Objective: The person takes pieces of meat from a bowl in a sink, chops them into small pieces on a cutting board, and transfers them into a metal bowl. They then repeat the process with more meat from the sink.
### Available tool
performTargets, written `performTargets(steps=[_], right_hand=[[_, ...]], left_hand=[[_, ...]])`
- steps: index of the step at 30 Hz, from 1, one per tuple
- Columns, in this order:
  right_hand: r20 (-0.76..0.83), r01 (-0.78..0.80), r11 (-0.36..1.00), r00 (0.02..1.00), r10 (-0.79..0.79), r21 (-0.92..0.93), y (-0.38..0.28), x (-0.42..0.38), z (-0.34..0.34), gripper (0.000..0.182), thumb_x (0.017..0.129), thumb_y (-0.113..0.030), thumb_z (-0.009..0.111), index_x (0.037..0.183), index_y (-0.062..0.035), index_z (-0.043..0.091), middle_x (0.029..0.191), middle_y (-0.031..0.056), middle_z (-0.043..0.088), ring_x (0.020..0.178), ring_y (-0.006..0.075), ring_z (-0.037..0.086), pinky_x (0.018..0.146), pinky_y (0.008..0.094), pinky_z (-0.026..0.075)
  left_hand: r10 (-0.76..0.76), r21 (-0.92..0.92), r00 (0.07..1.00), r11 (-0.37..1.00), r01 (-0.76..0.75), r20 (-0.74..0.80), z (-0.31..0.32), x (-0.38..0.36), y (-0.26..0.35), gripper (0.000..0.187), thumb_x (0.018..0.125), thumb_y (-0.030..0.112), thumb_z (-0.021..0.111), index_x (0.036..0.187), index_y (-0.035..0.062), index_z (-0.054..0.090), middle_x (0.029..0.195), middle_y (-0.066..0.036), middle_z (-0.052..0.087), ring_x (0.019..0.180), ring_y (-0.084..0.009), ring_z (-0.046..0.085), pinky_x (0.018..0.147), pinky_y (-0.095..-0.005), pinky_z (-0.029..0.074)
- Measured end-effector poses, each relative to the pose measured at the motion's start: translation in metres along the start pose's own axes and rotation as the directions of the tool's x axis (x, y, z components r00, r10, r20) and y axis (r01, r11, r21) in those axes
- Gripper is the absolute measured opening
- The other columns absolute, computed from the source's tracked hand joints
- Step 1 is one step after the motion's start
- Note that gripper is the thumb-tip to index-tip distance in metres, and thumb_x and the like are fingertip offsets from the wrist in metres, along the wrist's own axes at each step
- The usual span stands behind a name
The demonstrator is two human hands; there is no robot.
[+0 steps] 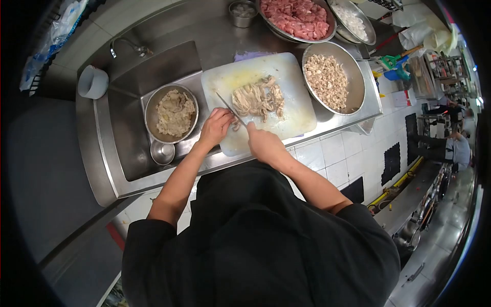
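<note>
My right hand grips a kitchen knife, its blade slanting up and left across the white cutting board. Limp, pale brown food strips lie heaped on the board, just right of the blade. At the board's left edge, my left hand has its fingers closed together, fingertips close to the blade. A small loose strip shows beside those fingertips; what the fingers pinch is hidden.
Left of the board, a metal bowl of pale, wet food sits over the sink near a small metal bowl. To the right stands a bowl of chopped pieces. Raw meat fills a bowl behind. People stand far right.
</note>
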State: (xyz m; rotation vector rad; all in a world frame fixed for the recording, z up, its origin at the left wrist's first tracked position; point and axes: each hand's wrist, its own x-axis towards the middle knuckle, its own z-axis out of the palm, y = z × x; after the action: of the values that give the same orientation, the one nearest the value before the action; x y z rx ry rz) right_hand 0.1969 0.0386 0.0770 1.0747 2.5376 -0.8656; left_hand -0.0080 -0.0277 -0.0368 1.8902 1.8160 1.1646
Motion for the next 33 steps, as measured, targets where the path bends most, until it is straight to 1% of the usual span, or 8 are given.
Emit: performTargets(steps=[4,7,12,19,24,28,30,33], right_hand=[[0.001,-0.005,1.0,1.0,0.005,0.03,0.008,0.009,0.032,0.022,0.095,-0.004,0.051,0.115,0.0053,0.048,0.087,0.0307,0.073,0.084,0.0481,0.074,0.075,0.0605,0.057],[-0.149,0.062,0.993,0.988,-0.047,0.098,0.012,0.046,0.046,0.023,0.095,-0.005,0.052,0.116,0.0042,0.048,0.089,0.0312,0.073,0.087,0.0483,0.073,0.078,0.0603,0.056],[-0.1,0.072,0.991,0.993,-0.06,0.116,0.012,0.055,0.021,0.031,0.097,-0.008,0.051,0.125,0.0041,0.048,0.093,0.0314,0.073,0.088,0.0493,0.072,0.078,0.0596,0.056],[0.05,-0.037,0.997,0.998,0.033,0.071,0.001,0.004,0.013,0.028,0.096,-0.005,0.049,0.121,0.005,0.049,0.092,0.0312,0.073,0.089,0.05,0.072,0.078,0.0595,0.055],[-0.175,0.113,0.974,0.981,-0.078,0.194,0.005,0.063,0.043,0.022,0.097,-0.007,0.049,0.115,0.0043,0.051,0.092,0.0324,0.072,0.088,0.051,0.072,0.079,0.0601,0.055],[-0.197,0.184,0.959,0.97,-0.142,0.217,0.033,0.059,0.02,0.022,0.097,-0.013,0.051,0.113,0.0024,0.051,0.091,0.0321,0.072,0.086,0.051,0.071,0.079,0.0612,0.054],[-0.22,0.141,0.975,0.97,-0.102,0.17,0.047,0.03,-0.012,0.024,0.097,-0.017,0.055,0.113,0.0001,0.051,0.089,0.031,0.072,0.085,0.0506,0.071,0.078,0.0618,0.054],[-0.211,-0.001,0.999,0.977,0.01,0.041,0.085,0.022,-0.04,0.024,0.096,-0.018,0.058,0.114,-0.0023,0.051,0.088,0.0299,0.072,0.086,0.0506,0.07,0.078,0.0616,0.053]], left_hand=[[0.01,-0.009,1.0,1.0,-0.01,0.01,0.003,-0.002,0.0,0.018,0.087,-0.001,0.072,0.105,0.001,0.076,0.11,-0.013,0.071,0.106,-0.0344,0.066,0.091,-0.0428,0.055],[0.008,-0.013,1.0,1.0,-0.008,-0.012,0.007,-0.008,0.001,0.019,0.087,-0.002,0.071,0.106,0.0,0.075,0.112,-0.014,0.071,0.107,-0.0349,0.066,0.09,-0.0428,0.056],[-0.002,-0.03,1.0,1.0,0.002,-0.022,-0.001,-0.01,-0.008,0.02,0.087,-0.002,0.071,0.107,-0.0001,0.074,0.116,-0.014,0.071,0.112,-0.0345,0.066,0.092,-0.0431,0.057],[0.057,0.05,0.993,0.997,-0.063,0.105,-0.006,-0.009,-0.012,0.019,0.086,0.0,0.071,0.105,0.0012,0.074,0.115,-0.013,0.072,0.112,-0.033,0.066,0.09,-0.042,0.058],[0.074,0.051,0.99,0.995,-0.08,0.119,-0.008,-0.007,-0.019,0.019,0.087,0.002,0.072,0.105,0.0014,0.075,0.115,-0.013,0.073,0.112,-0.033,0.066,0.091,-0.0423,0.058],[0.053,0.027,0.987,0.998,-0.058,0.154,-0.019,-0.003,-0.009,0.03,0.086,0.014,0.081,0.112,0.0011,0.074,0.12,-0.014,0.072,0.115,-0.0338,0.066,0.095,-0.0429,0.057],[0.058,0.027,0.983,0.998,-0.063,0.173,-0.018,-0.002,-0.004,0.048,0.08,0.026,0.089,0.117,0.0009,0.071,0.127,-0.014,0.068,0.119,-0.034,0.064,0.098,-0.0433,0.055],[0.054,0.044,0.989,0.997,-0.061,0.139,-0.002,0.009,-0.012,0.049,0.08,0.029,0.088,0.117,0.0014,0.072,0.127,-0.013,0.067,0.119,-0.0343,0.064,0.097,-0.0439,0.055]])
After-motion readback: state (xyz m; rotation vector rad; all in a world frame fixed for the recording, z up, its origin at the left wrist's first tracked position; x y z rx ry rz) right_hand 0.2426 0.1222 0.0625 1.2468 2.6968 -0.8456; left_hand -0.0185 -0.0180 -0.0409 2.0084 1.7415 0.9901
